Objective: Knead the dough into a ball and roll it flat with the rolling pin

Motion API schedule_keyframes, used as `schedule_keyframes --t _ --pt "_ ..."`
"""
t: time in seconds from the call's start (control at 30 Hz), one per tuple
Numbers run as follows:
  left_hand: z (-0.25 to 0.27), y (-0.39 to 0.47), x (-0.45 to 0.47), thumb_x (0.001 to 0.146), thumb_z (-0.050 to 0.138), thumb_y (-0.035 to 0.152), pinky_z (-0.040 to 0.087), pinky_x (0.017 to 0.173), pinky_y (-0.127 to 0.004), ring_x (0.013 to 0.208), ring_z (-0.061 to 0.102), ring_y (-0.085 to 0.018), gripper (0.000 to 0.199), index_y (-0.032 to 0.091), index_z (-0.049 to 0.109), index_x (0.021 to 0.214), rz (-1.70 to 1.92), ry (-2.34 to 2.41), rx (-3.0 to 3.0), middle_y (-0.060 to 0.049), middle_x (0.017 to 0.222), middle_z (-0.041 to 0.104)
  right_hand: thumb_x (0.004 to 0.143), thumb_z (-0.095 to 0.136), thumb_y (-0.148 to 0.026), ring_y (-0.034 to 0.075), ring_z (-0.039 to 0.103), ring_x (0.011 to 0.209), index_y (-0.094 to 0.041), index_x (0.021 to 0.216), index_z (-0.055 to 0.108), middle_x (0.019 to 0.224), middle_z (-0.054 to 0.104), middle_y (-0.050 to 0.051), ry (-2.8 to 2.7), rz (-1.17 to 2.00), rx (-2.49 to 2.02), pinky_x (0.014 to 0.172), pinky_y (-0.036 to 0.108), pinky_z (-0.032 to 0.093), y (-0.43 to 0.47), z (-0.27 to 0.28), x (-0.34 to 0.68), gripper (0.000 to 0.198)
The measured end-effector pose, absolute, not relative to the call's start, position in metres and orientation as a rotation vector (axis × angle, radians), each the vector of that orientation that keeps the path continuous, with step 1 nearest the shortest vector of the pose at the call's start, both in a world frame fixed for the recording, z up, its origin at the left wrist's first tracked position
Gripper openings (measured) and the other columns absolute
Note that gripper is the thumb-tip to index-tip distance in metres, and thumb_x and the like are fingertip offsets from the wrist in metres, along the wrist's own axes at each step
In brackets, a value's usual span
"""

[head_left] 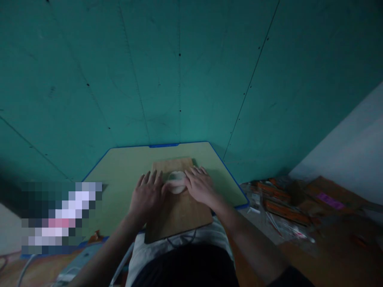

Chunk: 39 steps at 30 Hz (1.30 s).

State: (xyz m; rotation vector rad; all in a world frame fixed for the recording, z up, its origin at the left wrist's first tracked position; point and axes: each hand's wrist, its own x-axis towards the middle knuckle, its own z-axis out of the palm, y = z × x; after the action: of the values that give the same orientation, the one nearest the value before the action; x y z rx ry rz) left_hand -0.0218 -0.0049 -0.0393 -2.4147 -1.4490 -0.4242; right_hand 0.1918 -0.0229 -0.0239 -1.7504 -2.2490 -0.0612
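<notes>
A thin, pale round sheet that looks like dough lies on a wooden board. Across its middle runs a short pale bar, which looks like a rolling pin; its ends disappear at my hands. My left hand rests palm down at the bar's left end, fingers stretched forward and apart. At the right end, my right hand lies palm down with its fingers extended, close to the edge of the sheet. What is under both palms is hidden.
The board sits on a pale table with a blue rim, against a green wall. A blurred-out object is at the left. On the right floor are cardboard, orange pieces and plastic bags.
</notes>
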Motion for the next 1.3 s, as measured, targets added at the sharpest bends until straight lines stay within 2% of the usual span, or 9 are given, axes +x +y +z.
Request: schedule_keyframes --t 0.17,0.37,0.57,0.67,0.77,0.9,1.13,1.3 --pt "-0.048 -0.025 -0.027 0.101 0.038 0.05 0.04 0.11 -0.056 0.138 0.047 -0.043 0.063 0.001 0.056 0.136 -0.475 -1.334 -2.404 -0.028 0.142 0.056 0.106 0.035 -0.045 0.029 0.038 0.146 -0.009 0.147 0.048 0.152 0.05 0.016 -2.29 -0.063 -1.646 0.124 0.046 0.018 -0.038 -0.034 0.199 0.056" --pt "-0.036 -0.001 -0.017 0.1 0.041 0.047 0.042 0.108 -0.052 0.135 0.051 -0.041 0.06 0.003 0.054 0.138 -0.315 -1.51 -2.385 -0.025 0.14 0.059 0.107 0.031 -0.042 0.027 0.04 0.144 -0.011 0.144 0.052 0.152 0.05 0.016 -2.278 -0.025 -1.784 0.121 0.044 0.021 0.002 -0.021 0.195 0.053" --pt "-0.027 0.045 -0.009 0.104 0.03 0.043 0.047 0.099 -0.049 0.126 0.058 -0.038 0.051 0.011 0.065 0.124 -0.247 -1.61 -2.393 -0.021 0.129 0.067 0.106 0.033 -0.041 0.023 0.059 0.122 -0.021 0.119 0.067 0.126 0.069 0.011 -2.278 0.025 -1.86 0.105 0.039 0.038 0.052 -0.009 0.189 0.041" --pt "-0.027 0.067 -0.01 0.103 0.033 0.041 0.048 0.095 -0.047 0.118 0.06 -0.035 0.046 0.016 0.067 0.119 -0.242 -1.617 -2.423 -0.019 0.119 0.07 0.105 0.036 -0.038 0.022 0.064 0.112 -0.02 0.112 0.068 0.117 0.072 0.011 -2.242 0.049 -1.925 0.098 0.035 0.043 0.074 -0.01 0.187 0.038" --pt "-0.025 0.085 -0.009 0.1 0.04 0.039 0.047 0.093 -0.044 0.112 0.062 -0.03 0.036 0.023 0.068 0.117 -0.251 -1.601 -2.472 -0.013 0.112 0.072 0.103 0.036 -0.029 0.023 0.065 0.107 -0.018 0.11 0.069 0.116 0.072 0.013 -2.184 0.009 -1.981 0.092 0.034 0.045 0.089 -0.012 0.185 0.036" --pt "-0.022 0.093 -0.005 0.1 0.042 0.041 0.047 0.091 -0.045 0.109 0.062 -0.031 0.036 0.021 0.068 0.114 -0.287 -1.597 -2.482 -0.015 0.108 0.072 0.102 0.034 -0.025 0.023 0.067 0.101 -0.018 0.105 0.071 0.11 0.073 0.012 -2.16 -0.046 -1.995 0.086 0.033 0.047 0.093 -0.015 0.183 0.037" --pt "-0.024 0.069 0.003 0.102 0.037 0.037 0.045 0.097 -0.049 0.123 0.058 -0.035 0.041 0.015 0.07 0.115 -0.275 -1.549 -2.427 -0.021 0.125 0.068 0.101 0.041 -0.029 0.024 0.062 0.111 -0.019 0.105 0.071 0.115 0.069 0.012 -2.221 -0.121 -1.848 0.099 0.036 0.043 0.063 -0.019 0.186 0.031" --pt "-0.023 0.041 0.001 0.103 0.032 0.032 0.047 0.095 -0.051 0.12 0.061 -0.037 0.045 0.01 0.066 0.121 -0.307 -1.512 -2.416 -0.023 0.132 0.064 0.106 0.033 -0.034 0.026 0.057 0.121 -0.018 0.113 0.07 0.126 0.067 0.014 -2.24 -0.15 -1.773 0.111 0.041 0.035 0.033 -0.023 0.187 0.041"
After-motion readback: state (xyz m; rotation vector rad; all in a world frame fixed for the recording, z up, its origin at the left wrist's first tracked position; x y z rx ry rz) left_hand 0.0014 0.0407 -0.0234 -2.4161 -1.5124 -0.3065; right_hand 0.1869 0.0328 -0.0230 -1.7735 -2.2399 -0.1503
